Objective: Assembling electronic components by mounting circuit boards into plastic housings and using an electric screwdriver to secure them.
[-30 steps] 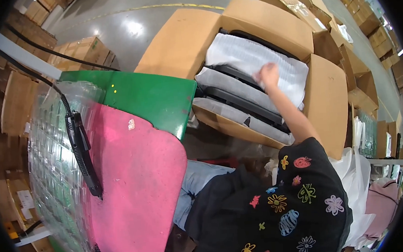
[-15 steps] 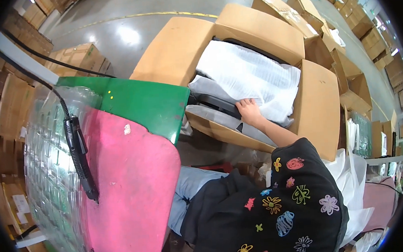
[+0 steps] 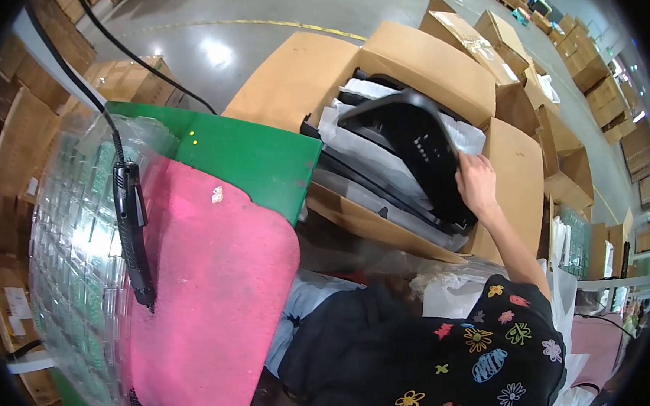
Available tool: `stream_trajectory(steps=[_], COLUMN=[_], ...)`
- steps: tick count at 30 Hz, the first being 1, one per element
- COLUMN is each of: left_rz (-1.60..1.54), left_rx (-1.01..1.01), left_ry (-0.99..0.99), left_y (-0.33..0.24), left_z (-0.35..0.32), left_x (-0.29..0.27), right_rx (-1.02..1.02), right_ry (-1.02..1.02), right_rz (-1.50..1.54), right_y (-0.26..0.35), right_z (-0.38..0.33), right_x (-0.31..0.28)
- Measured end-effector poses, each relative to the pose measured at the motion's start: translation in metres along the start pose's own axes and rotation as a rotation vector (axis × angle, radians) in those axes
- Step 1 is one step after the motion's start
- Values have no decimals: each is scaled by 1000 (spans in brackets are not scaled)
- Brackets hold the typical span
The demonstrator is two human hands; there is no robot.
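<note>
My right hand (image 3: 477, 186) reaches over the open cardboard box (image 3: 516, 184), with its fingers closed on the edge of a black plastic panel (image 3: 424, 141). The panel is tilted up out of the box and has a curved outline and small light spots on its inner face. Below it, white foam wrapping sheets (image 3: 359, 145) lie between more black plastic parts (image 3: 368, 179) standing in rows. My thumb is partly hidden behind the hand. My left hand is outside the picture.
A green work table (image 3: 251, 152) with a pink mat (image 3: 226, 283) stands at the left. Stacked clear plastic trays (image 3: 76, 270) lie on it, and a black corded electric screwdriver (image 3: 130, 230) hangs over them. More open cartons (image 3: 559, 136) stand at the right.
My right hand has moved right and now holds up a black panel. The white sheet that covered the parts is pushed aside, leaving them more exposed. The view has shifted slightly.
</note>
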State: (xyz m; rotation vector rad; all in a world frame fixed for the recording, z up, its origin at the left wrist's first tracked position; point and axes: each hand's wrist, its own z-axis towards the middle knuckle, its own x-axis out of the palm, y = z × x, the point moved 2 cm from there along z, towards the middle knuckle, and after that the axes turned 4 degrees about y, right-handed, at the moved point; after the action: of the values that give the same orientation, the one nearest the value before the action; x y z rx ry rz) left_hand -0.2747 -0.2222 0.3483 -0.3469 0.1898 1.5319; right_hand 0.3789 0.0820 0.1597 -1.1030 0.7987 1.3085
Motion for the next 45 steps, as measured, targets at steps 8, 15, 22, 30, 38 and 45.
stream_trajectory(steps=[8,15,22,30,38,45], left_rz=[-360,-460,-534,-255,-105,-124], left_rx=[-11,-150,-466,-384,-365,-222], left_ry=[200,488,795,1019,918,903], left_y=[-10,-32,-43,-41,-32,-30], left_z=[15,14,7,-32,-41,-50], left_x=[50,59,118,103,105,108], right_rx=[21,-849,-1471,-1943,-1650,-1402], right_ry=[-740,-347,-3,-244,-93,105], right_rz=[111,429,331,581,609,541], right_y=[-62,127,352,488,755,919], right_z=[95,176,123,88,104,89], right_x=[-122,-206,-188,-238,-286,-270])
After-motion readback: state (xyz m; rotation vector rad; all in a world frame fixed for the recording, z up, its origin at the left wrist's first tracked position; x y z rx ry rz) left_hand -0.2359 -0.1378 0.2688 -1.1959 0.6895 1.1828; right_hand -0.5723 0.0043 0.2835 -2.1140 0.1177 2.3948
